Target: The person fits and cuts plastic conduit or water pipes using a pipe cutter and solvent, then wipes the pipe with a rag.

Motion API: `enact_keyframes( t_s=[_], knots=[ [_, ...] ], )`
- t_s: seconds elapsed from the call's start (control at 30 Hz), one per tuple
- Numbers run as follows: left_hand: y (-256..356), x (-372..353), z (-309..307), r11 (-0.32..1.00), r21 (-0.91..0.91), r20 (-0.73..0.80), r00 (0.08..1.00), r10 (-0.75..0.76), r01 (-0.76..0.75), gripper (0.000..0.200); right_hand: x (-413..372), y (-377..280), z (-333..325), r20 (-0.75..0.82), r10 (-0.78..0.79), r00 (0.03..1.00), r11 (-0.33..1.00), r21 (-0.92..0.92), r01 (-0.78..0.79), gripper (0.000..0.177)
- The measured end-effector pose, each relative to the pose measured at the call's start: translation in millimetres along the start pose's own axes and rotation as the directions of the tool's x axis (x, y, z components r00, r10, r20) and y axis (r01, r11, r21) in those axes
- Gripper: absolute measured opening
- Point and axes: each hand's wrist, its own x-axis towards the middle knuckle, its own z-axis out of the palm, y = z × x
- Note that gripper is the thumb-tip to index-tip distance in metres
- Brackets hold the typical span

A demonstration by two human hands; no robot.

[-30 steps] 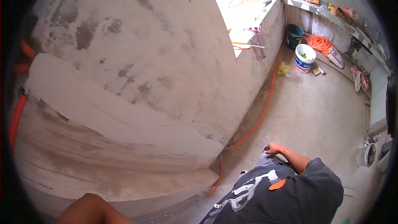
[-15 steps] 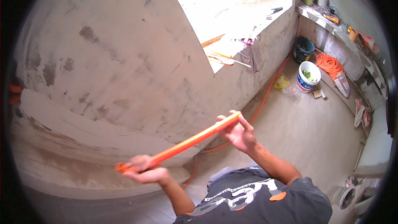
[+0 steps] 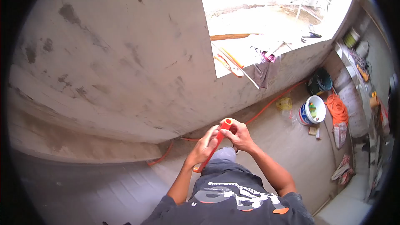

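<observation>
An orange plastic pipe (image 3: 211,154) is held close in front of my chest, slanting from its open round end at the top down to its other end, which has a short wider collar. My left hand (image 3: 202,148) closes around the pipe's side, fingers along its upper part. Near the open end, my right hand (image 3: 239,136) grips the pipe with the thumb pressed on it. The palm side of both hands is partly hidden.
A window opening has a sill (image 3: 250,54) with orange-handled tools and a grey cloth (image 3: 262,75). On the floor stand a white bucket (image 3: 306,114), a dark bucket (image 3: 320,82) and coiled orange hose (image 3: 336,109). An orange line (image 3: 271,102) runs along the wall base.
Both hands have come together and closer to my body. The pipe has swung from a broad diagonal to a steeper angle, its open end facing up. My view has shifted left.
</observation>
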Motion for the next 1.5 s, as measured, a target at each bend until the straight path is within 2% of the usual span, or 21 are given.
enact_keyframes(
  t_s=[0.03, 0.07, 0.1, 0.13, 0.17, 0.2, 0.23, 0.3, 0.33, 0.4, 0.5, 0.53, 0.57, 0.63, 0.7, 0.77, 0.83, 1.0, 1.37, 1.43, 1.5],
  knots=[
    [-7.4, 16.9, 7.0, 0.995, -0.061, 0.100, 0.993, -0.067, 0.073, 0.057, 12.0, -9.2, -10.1, 0.019, 0.014, 1.000, 1.000, -0.014, -0.014, 0.027],
    [-16.1, 33.0, 12.6, 0.995, -0.076, 0.085, 0.994, -0.064, 0.071, 0.057, 28.8, -22.5, -21.5, -0.008, -0.224, 0.975, 0.919, -0.334, 0.208, 0.029],
    [-24.3, 47.6, 16.6, 0.978, -0.180, 0.076, 0.993, -0.094, 0.106, 0.054, 47.7, -30.0, -32.6, 0.041, -0.446, 0.894, 0.697, -0.611, 0.375, 0.030],
    [-31.0, 62.1, 16.4, 0.950, -0.279, 0.074, 0.989, -0.126, 0.142, 0.051, 71.3, -22.7, -53.5, -0.006, -0.529, 0.848, 0.605, -0.703, 0.373, 0.033],
    [-37.4, 73.8, 17.0, 0.943, -0.295, 0.070, 0.988, -0.141, 0.155, 0.051, 90.0, -21.9, -72.3, -0.051, -0.499, 0.865, 0.565, -0.776, 0.280, 0.031],
    [-42.1, 86.7, 21.9, 0.935, -0.333, -0.030, 0.989, -0.145, 0.127, 0.047, 108.6, -16.3, -91.7, -0.093, -0.477, 0.874, 0.487, -0.856, 0.175, 0.031],
    [-44.2, 100.1, 24.9, 0.929, -0.358, -0.131, 0.980, -0.148, 0.093, 0.043, 125.8, -13.2, -110.3, -0.027, -0.431, 0.902, 0.316, -0.941, 0.123, 0.034],
    [-46.5, 121.4, 27.1, 0.907, -0.406, -0.139, 0.973, -0.185, 0.114, 0.040, 159.6, 0.0, -136.1, 0.075, -0.341, 0.937, 0.163, -0.977, 0.138, 0.041],
    [-46.3, 131.5, 29.8, 0.906, -0.409, -0.161, 0.968, -0.191, 0.111, 0.039, 172.8, -0.8, -141.6, 0.082, -0.324, 0.943, 0.164, -0.976, 0.142, 0.041],
    [-41.7, 146.6, 30.7, 0.906, -0.400, -0.176, 0.960, -0.220, 0.135, 0.037, 195.4, 0.4, -143.9, 0.219, -0.187, 0.958, -0.034, -0.976, 0.216, 0.046],
    [-36.0, 159.9, 29.3, 0.898, -0.423, -0.196, 0.956, -0.220, 0.121, 0.036, 214.4, 13.0, -150.1, 0.238, -0.147, 0.960, -0.052, -0.971, 0.233, 0.048],
    [-36.7, 162.9, 29.0, 0.900, -0.424, -0.224, 0.951, -0.213, 0.101, 0.037, 215.0, 4.7, -148.7, 0.300, -0.255, 0.919, 0.015, -0.949, 0.314, 0.046],
    [-38.5, 165.8, 28.4, 0.898, -0.429, -0.238, 0.947, -0.216, 0.098, 0.037, 219.9, 1.4, -150.7, 0.315, -0.249, 0.916, 0.014, -0.944, 0.329, 0.046],
    [-44.0, 168.3, 26.8, 0.904, -0.419, -0.309, 0.924, -0.227, 0.082, 0.038, 230.7, -2.3, -156.7, 0.321, -0.332, 0.887, 0.289, -0.861, 0.419, 0.032],
    [-38.1, 170.9, 30.1, 0.908, -0.411, -0.353, 0.904, -0.242, 0.083, 0.041, 247.4, -24.5, -163.9, 0.285, -0.295, 0.912, 0.406, -0.827, 0.389, 0.017],
    [-25.0, 173.3, 35.1, 0.929, -0.346, -0.383, 0.884, -0.268, 0.131, 0.042, 262.3, -29.7, -182.2, 0.261, -0.240, 0.935, 0.438, -0.830, 0.345, 0.017],
    [-13.8, 177.1, 46.7, 0.928, -0.349, -0.429, 0.857, -0.285, 0.134, 0.043, 273.3, -27.8, -197.7, 0.305, -0.269, 0.914, 0.451, -0.798, 0.399, 0.013],
    [3.5, 189.6, 83.6, 0.937, -0.312, -0.509, 0.804, -0.307, 0.160, 0.039, 280.9, -21.1, -219.7, 0.343, -0.109, 0.933, 0.533, -0.772, 0.346, 0.013],
    [45.3, 227.8, 156.5, 0.948, -0.134, -0.711, 0.639, -0.295, 0.288, 0.041, 291.5, -24.1, -251.9, 0.539, -0.118, 0.834, 0.686, -0.563, 0.461, 0.014],
    [60.6, 232.7, 165.6, 0.950, 0.041, -0.723, 0.666, -0.186, 0.310, 0.044, 286.2, -37.8, -253.4, 0.442, 0.033, 0.897, 0.839, -0.500, 0.215, 0.018],
    [64.4, 232.4, 174.3, 0.951, 0.030, -0.730, 0.656, -0.189, 0.308, 0.044, 292.8, -41.7, -252.3, 0.422, 0.070, 0.904, 0.829, -0.529, 0.183, 0.028]
  ],
)
